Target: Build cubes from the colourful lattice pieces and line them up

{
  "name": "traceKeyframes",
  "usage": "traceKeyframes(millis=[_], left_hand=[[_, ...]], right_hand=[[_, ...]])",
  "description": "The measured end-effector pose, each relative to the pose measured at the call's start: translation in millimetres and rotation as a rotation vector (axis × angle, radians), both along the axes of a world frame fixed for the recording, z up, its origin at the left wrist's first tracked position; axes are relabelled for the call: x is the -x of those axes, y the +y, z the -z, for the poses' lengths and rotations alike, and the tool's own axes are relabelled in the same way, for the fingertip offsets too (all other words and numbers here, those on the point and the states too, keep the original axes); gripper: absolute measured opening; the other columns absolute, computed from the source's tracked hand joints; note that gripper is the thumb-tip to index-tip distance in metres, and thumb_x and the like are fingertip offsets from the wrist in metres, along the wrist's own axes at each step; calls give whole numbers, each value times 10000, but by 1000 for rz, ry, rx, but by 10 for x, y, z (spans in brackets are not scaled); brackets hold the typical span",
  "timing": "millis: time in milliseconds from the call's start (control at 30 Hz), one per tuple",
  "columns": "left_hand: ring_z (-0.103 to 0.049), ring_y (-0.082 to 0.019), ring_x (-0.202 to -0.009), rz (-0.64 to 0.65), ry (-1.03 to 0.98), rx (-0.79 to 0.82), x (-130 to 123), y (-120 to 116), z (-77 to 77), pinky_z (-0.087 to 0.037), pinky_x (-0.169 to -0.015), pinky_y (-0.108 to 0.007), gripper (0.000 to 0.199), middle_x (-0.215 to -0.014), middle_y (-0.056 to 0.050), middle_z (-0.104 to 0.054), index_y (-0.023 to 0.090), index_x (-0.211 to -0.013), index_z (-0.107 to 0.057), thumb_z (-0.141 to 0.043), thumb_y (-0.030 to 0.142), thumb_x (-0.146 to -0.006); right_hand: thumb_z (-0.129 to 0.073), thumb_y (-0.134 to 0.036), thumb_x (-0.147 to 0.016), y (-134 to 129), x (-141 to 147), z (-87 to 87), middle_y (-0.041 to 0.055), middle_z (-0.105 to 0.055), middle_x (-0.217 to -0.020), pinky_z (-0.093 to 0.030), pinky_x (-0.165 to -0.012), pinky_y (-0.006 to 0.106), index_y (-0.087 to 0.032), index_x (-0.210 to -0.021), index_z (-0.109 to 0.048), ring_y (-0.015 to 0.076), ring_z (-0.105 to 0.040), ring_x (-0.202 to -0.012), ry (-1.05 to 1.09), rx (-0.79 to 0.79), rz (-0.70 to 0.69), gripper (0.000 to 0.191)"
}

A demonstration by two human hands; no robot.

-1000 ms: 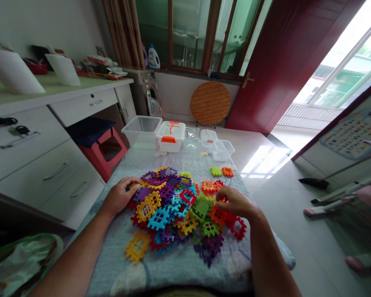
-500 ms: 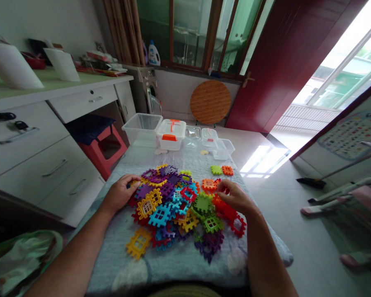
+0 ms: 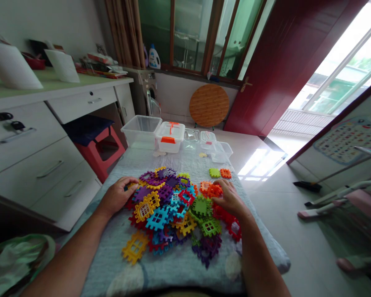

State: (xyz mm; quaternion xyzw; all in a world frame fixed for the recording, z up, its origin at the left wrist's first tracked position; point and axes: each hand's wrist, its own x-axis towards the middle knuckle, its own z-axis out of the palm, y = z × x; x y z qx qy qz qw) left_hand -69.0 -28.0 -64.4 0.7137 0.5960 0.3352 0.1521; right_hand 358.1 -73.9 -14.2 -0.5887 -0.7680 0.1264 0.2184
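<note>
A heap of colourful interlocking plastic building tiles (image 3: 157, 218) with notched edges lies on the cloth-covered table, some with window-like grids. My left hand (image 3: 117, 197) rests against the heap's left edge, thumb and fingers apart beside yellow and purple tiles. At the heap's right side, my right hand (image 3: 231, 199) has its thumb and fingers on an orange-red tile (image 3: 215, 190). Red tiles (image 3: 235, 228) lie partly under this hand, and green tiles (image 3: 203, 205) are just left of it. Farther back, a lime-green tile (image 3: 214, 173) and an orange tile (image 3: 225, 173) sit side by side, apart from the heap.
Along the table's far end stand an open clear bin (image 3: 141, 128), a lidded box with orange clips (image 3: 170, 138) and smaller clear containers (image 3: 221, 152). A red stool (image 3: 106, 154) and a white desk (image 3: 24, 136) are on the left. One yellow tile (image 3: 135, 246) lies near the front.
My right hand has closed around an orange-red tile at the heap's right side, where its fingers hovered before. My left hand stays at the heap's left edge. The view shifts slightly.
</note>
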Motion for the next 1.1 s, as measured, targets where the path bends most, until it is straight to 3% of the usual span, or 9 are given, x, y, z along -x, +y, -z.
traceKeyframes(millis=[100,300,600,867,1100], left_hand=[[-626,-230,-996,-5,1,-9,-2,0,-6,-458,-958,-331,352,-1025,-49,-694,213,-935,-670,-512,498,-802],[-623,-229,-1007,4,13,-6,8,11,4,-454,-962,-333,351,-1036,-51,-690,211,-939,-668,-507,494,-810],[-619,-231,-993,19,0,5,-13,0,-30,-453,-956,-336,337,-1021,-51,-686,215,-919,-661,-504,492,-809],[-623,-227,-984,7,-2,3,-10,10,-17,-452,-956,-332,342,-1013,-47,-682,214,-922,-660,-505,495,-804],[-617,-230,-1001,9,-17,9,-10,1,-23,-453,-958,-339,343,-1029,-56,-682,210,-916,-656,-512,500,-802]], right_hand=[[-621,-238,-718,43,-33,48,65,-584,-1143,-358,-993,414,-233,-1180,-522,259,-487,-1131,-49,30,12,472],[-598,-200,-725,118,-32,90,69,-618,-1086,-380,-942,393,-223,-1122,-562,249,-517,-1066,-86,36,10,400],[-694,-325,-718,132,46,-11,76,-575,-1056,-389,-908,354,-201,-1060,-624,241,-520,-999,-202,38,58,370],[-682,-314,-710,129,170,-117,75,-582,-1010,-390,-862,324,-192,-1019,-644,228,-517,-950,-256,67,96,335],[-668,-259,-701,403,145,-275,77,-569,-996,-391,-834,315,-198,-1041,-644,228,-515,-940,-240,29,11,346]])
